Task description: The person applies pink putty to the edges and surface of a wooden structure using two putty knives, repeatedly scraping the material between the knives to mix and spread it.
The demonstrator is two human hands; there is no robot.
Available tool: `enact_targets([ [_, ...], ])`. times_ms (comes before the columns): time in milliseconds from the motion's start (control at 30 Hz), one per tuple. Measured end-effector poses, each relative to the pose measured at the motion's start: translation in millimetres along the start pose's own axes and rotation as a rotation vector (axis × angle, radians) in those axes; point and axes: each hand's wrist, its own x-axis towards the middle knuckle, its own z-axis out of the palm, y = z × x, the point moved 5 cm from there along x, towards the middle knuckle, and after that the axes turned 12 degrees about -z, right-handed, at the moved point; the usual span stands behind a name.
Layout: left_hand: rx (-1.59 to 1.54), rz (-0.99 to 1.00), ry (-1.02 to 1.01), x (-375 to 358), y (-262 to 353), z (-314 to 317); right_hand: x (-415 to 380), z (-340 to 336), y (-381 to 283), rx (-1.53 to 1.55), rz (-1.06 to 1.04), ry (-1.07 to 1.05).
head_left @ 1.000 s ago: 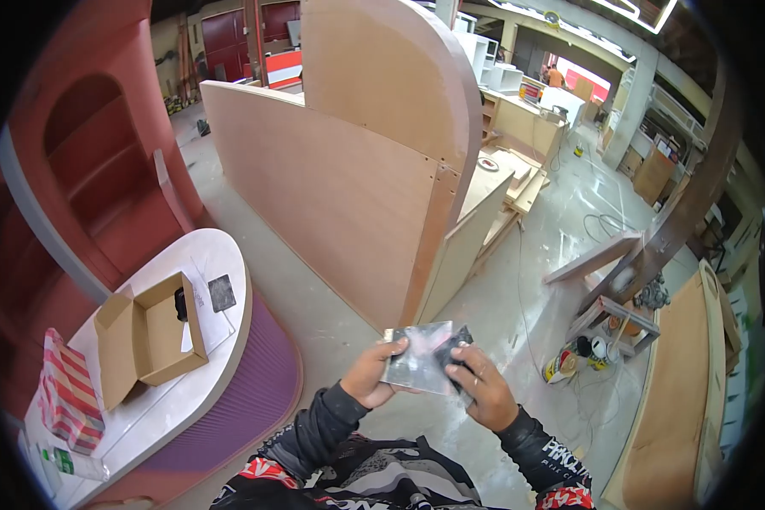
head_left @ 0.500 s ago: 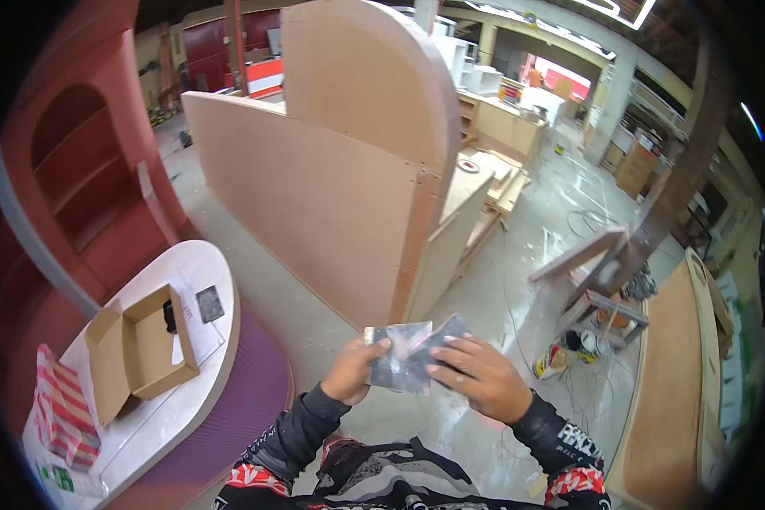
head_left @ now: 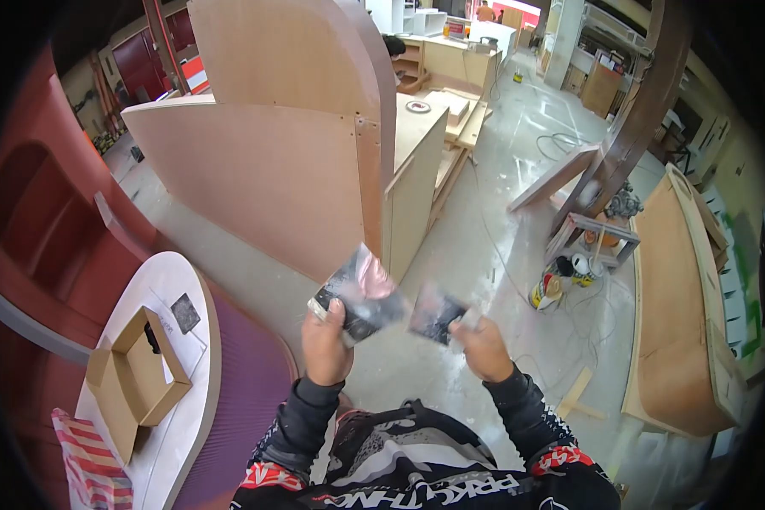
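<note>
Two hands raised, apart — left hand [head_left: 326, 340] grips plastic packet [head_left: 359, 293], right hand [head_left: 483, 347] pinches dark square piece [head_left: 436, 313].

A white oval tabletop [head_left: 183, 280] with a purple ribbed side stands at lower left. On it lie an open cardboard box [head_left: 140, 374], a small dark square [head_left: 185, 313] beside sheets of paper, and a red striped bag [head_left: 93, 463] at the near end. The dusty concrete floor [head_left: 484, 246] carries wooden panels, cables and cans.
</note>
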Motion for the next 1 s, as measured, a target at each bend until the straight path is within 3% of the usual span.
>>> enact_targets([
  [67,0.579,0.426,-0.038,-17,12,20,3,9,-8,1.549,0.527,0.578],
  [100,0.601,0.526,-0.298,-7,12,34,-1,17,-8,1.593,0.638,0.574],
  [133,0.866,0.817,-0.391,-13,20,47,5,16,-21,1.603,0.64,0.596],
  [200,1.145,1.002,-0.538,-19,16,61,15,3,-50,1.225,0.742,0.542],
  [267,1.221,0.995,-0.535,-19,22,53,8,-5,-33,1.211,0.676,0.574],
  [333,1.294,1.002,-0.506,-17,20,45,8,-16,-19,2.045,0.481,0.511],
  [400,1.032,0.385,-0.399,-1,-9,17,10,-34,-36,1.868,0.406,0.541],
  [433,0.711,0.052,-0.08,-2,-21,1,13,-43,-42,1.4,0.277,0.56],
  [467,0.704,0.055,-0.067,0,-25,0,17,-53,-50,0.937,0.145,0.548],
  [500,0.275,-0.289,0.0,5,-42,-13,11,-61,-55,0.303,0.139,0.288],
  [533,-0.178,-0.61,0.07,4,-57,-14,19,-56,-54,0.308,0.147,0.264],
  [567,-0.394,-0.742,0.027,4,-56,1,37,-47,-69,0.124,-0.218,0.145],
  [600,-0.422,-0.729,0.043,4,-48,6,45,-35,-85,-0.053,-0.59,0.021],
  [667,-0.612,-0.751,-0.152,2,-32,23,46,-16,-74,-0.058,-0.591,-0.075],
  [733,-0.599,-0.691,-0.06,7,-27,8,41,2,-43,-0.261,-0.469,0.008],
  [767,-0.544,-0.632,-0.062,12,-26,-10,43,2,-32,-0.274,-0.299,-0.063],
  [800,-0.484,-0.569,-0.067,17,-23,-24,38,1,-22,-0.271,-0.312,-0.079],
  [867,-0.471,-0.471,-0.058,16,-1,-22,32,10,21,-0.061,0.079,-0.066],
  [933,0.445,0.154,0.138,14,32,-25,40,21,17,-0.023,0.078,-0.059],
  [967,0.565,0.446,-0.185,22,35,-24,42,27,10,0.018,0.109,-0.043],
  [1000,0.567,0.467,-0.173,30,45,-31,47,32,3,0.057,0.138,-0.021],
])
